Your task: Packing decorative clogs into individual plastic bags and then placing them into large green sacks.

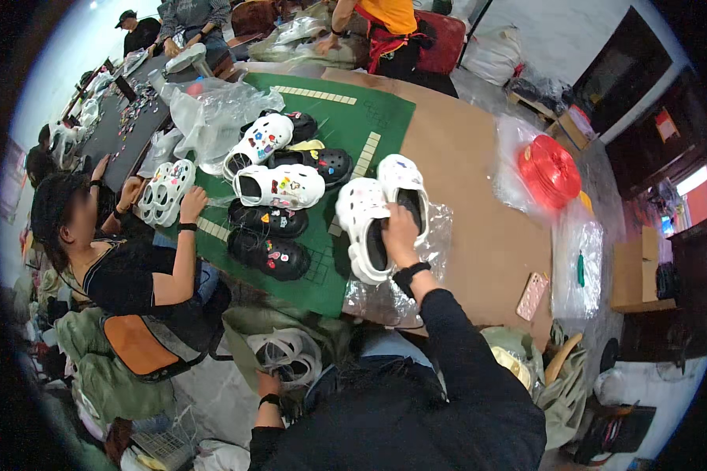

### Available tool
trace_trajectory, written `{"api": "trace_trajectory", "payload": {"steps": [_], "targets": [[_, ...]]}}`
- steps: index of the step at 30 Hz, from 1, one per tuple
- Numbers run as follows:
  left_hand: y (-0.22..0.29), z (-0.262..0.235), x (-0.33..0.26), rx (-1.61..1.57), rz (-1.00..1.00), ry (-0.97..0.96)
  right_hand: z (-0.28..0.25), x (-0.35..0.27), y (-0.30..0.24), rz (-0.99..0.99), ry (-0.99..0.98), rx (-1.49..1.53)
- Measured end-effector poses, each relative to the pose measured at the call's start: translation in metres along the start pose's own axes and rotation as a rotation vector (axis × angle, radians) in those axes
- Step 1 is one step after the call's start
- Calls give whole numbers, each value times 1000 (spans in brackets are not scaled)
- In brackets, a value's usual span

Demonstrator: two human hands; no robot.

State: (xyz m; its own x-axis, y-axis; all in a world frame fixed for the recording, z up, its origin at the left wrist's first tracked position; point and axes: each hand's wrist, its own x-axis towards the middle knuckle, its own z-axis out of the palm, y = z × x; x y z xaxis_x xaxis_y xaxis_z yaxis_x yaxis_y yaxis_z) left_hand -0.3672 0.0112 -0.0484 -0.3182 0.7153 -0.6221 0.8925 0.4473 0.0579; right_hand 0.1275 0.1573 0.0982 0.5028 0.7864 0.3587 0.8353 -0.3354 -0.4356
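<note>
A pair of white clogs with a few small charms stands at the table's front, on a clear plastic bag. My right hand is closed on the clogs, its fingers reaching in where the two shoes meet. Low on the left, my left hand is at the edge of an olive sack holding white clogs. Its fingers are mostly hidden there. Left of my right hand, several decorated clogs, white and black, lie on a green mat.
At the left a co-worker handles white clogs. Clear bags lie behind them. On the brown tabletop are a red ribbon roll and a pink phone. Other people work at the far side. Another sack stands right of me.
</note>
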Motion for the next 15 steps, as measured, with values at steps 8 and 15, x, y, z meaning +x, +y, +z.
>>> {"api": "trace_trajectory", "payload": {"steps": [8,15], "targets": [[6,-9,22,-22,65,-82,-19,-61,63,186,-314,-190],[-32,5,40,-72,203,152,-26,-161,-112,-259,-349,237]]}}
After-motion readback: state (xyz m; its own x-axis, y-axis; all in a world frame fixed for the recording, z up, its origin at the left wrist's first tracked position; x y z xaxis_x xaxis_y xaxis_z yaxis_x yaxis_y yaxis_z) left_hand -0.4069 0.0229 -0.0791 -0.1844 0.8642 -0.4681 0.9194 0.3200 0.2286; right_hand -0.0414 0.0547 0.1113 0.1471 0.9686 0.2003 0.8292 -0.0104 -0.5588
